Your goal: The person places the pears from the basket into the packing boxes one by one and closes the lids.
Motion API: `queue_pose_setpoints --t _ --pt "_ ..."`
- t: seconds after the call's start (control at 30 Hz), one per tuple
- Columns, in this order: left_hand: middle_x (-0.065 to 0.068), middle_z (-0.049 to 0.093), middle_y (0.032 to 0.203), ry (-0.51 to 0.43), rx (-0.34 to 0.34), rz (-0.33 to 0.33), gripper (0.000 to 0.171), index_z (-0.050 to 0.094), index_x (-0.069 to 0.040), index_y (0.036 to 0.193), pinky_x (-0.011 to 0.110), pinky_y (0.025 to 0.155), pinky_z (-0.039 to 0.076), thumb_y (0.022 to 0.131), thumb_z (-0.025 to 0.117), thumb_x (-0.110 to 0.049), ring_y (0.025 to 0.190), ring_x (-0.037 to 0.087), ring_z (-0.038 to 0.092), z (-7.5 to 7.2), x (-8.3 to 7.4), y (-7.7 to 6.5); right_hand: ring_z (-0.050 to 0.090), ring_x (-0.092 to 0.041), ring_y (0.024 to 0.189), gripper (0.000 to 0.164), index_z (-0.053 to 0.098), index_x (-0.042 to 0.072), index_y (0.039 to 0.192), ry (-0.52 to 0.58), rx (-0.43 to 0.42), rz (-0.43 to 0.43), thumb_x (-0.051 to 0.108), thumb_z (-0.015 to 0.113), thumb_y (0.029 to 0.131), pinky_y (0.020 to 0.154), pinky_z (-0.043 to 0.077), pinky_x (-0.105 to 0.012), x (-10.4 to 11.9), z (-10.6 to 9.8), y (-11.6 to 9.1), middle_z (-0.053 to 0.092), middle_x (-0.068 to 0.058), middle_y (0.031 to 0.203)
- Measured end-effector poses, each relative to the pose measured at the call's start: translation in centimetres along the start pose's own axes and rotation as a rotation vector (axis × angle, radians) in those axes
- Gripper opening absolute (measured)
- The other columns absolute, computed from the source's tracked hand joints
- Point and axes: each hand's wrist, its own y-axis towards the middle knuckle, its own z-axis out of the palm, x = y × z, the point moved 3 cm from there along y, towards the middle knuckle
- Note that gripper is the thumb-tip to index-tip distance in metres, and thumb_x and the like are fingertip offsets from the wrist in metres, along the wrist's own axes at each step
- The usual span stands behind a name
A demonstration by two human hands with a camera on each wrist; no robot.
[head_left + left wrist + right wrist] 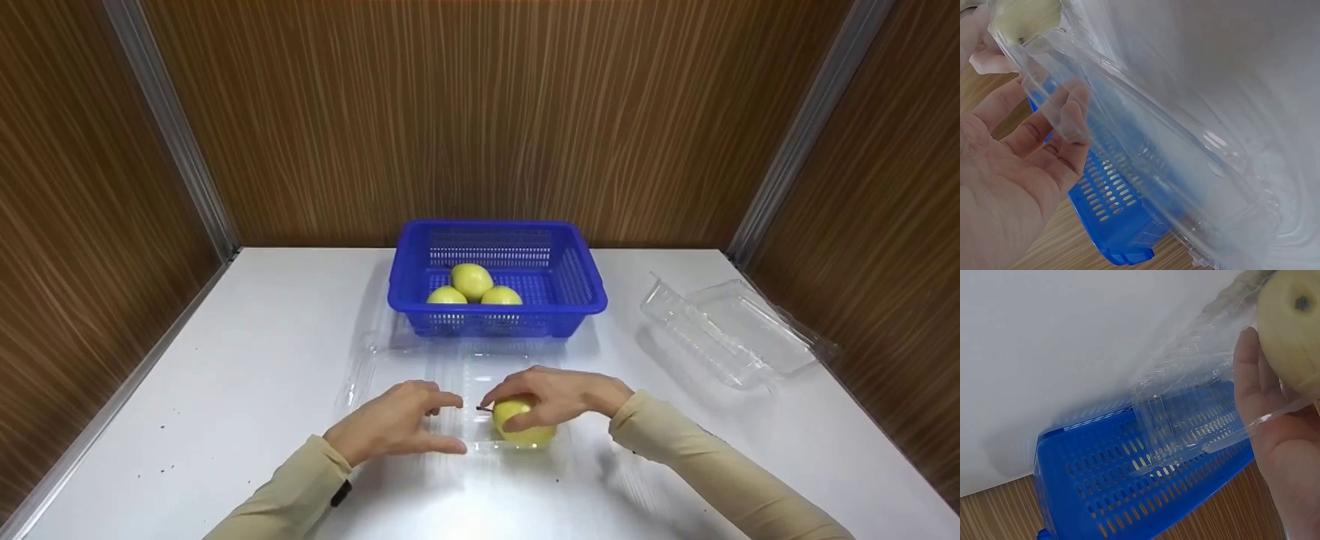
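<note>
My right hand (551, 395) grips a round yellow pear (517, 427) with a long dark stem, fingers over its top and thumb on the near side. The right wrist view shows the pear's dark blossom end (1302, 302). Under both hands lies an open clear plastic clamshell box (360, 375), its outline faint on the white table. The pear is at the box's near right part. My left hand (397, 424) is to the left of the pear, thumb and fingers spread with nothing between them. In the left wrist view some of its fingertips (1075, 121) show through the clear plastic.
Behind the box stands a blue plastic basket (497, 309) with three yellow pears (472, 282) inside. Another open clear clamshell box (705, 337) lies at the right side of the white table (247, 360). Wood-grain panels (495, 112) enclose the back and sides.
</note>
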Motion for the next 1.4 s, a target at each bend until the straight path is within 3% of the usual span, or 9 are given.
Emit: queue_pose_setpoints --t 0.13,0.37,0.57,0.73,0.83,0.93,1.2,1.4 --pt "0.005 0.069 0.094 0.007 0.003 -0.003 0.067 0.066 -0.015 0.124 0.031 0.076 0.051 0.082 0.063 -0.067 0.084 0.019 0.063 -0.1 0.0 0.0 0.058 -0.008 0.114 0.047 0.058 0.023 0.136 0.047 -0.010 0.019 0.044 0.057 0.093 0.103 0.046 -0.033 -0.1 -0.4 0.3 0.065 0.005 0.128" --pt "0.005 0.068 0.095 0.013 0.005 -0.004 0.067 0.066 -0.015 0.122 0.031 0.076 0.051 0.082 0.062 -0.068 0.084 0.018 0.063 0.0 -0.1 -0.1 0.060 -0.011 0.112 0.043 0.060 0.014 0.134 0.067 -0.048 -0.001 0.037 0.050 0.099 0.093 0.052 -0.030 -0.1 -1.4 0.9 0.065 -0.003 0.128" --pt "0.005 0.068 0.093 0.018 -0.022 0.020 0.064 0.067 -0.015 0.121 0.029 0.075 0.051 0.082 0.063 -0.066 0.084 0.020 0.063 -0.1 0.0 -0.3 0.065 -0.012 0.092 0.029 0.069 0.011 0.121 -0.021 -0.272 -0.069 0.021 0.054 0.098 0.080 0.056 -0.029 -0.2 -3.0 1.4 0.072 -0.006 0.112" --pt "0.006 0.067 0.093 0.045 -0.031 0.037 0.062 0.066 -0.015 0.120 0.029 0.074 0.051 0.084 0.062 -0.065 0.083 0.019 0.063 -0.2 0.0 -0.3 0.067 -0.014 0.092 0.020 0.074 0.010 0.107 -0.075 -0.531 -0.079 0.011 0.060 0.092 0.084 0.056 -0.035 -0.6 -4.7 1.6 0.074 -0.003 0.101" --pt "0.006 0.067 0.094 0.046 -0.029 0.023 0.064 0.065 -0.015 0.122 0.030 0.074 0.051 0.084 0.062 -0.066 0.084 0.019 0.063 -0.2 0.1 -0.3 0.067 -0.019 0.096 0.017 0.075 0.008 0.101 -0.120 -0.678 -0.032 0.009 0.063 0.090 0.089 0.054 -0.039 -1.1 -5.8 1.8 0.075 -0.004 0.099" --pt "0.006 0.067 0.095 0.041 -0.021 0.011 0.065 0.065 -0.014 0.122 0.031 0.075 0.051 0.084 0.061 -0.066 0.085 0.019 0.063 -0.2 0.1 -0.3 0.066 -0.023 0.097 0.016 0.075 0.006 0.099 -0.132 -0.752 0.051 0.009 0.064 0.088 0.092 0.051 -0.042 -1.8 -6.8 2.2 0.074 -0.006 0.098" --pt "0.006 0.068 0.100 0.033 -0.007 -0.021 0.069 0.064 -0.014 0.124 0.033 0.077 0.052 0.082 0.062 -0.068 0.087 0.019 0.062 0.1 0.4 -0.4 0.066 -0.025 0.101 0.021 0.074 0.006 0.104 0.088 -0.708 0.302 0.011 0.060 0.089 0.092 0.054 -0.043 -3.5 -9.1 4.2 0.073 -0.009 0.106" --pt "0.005 0.068 0.101 0.026 -0.003 -0.012 0.067 0.064 -0.014 0.123 0.031 0.077 0.051 0.082 0.062 -0.068 0.088 0.019 0.062 0.0 0.2 -0.3 0.064 -0.025 0.096 0.024 0.074 0.003 0.103 0.117 -0.706 0.420 0.013 0.060 0.086 0.089 0.053 -0.042 -4.0 -10.1 6.1 0.072 -0.010 0.103"
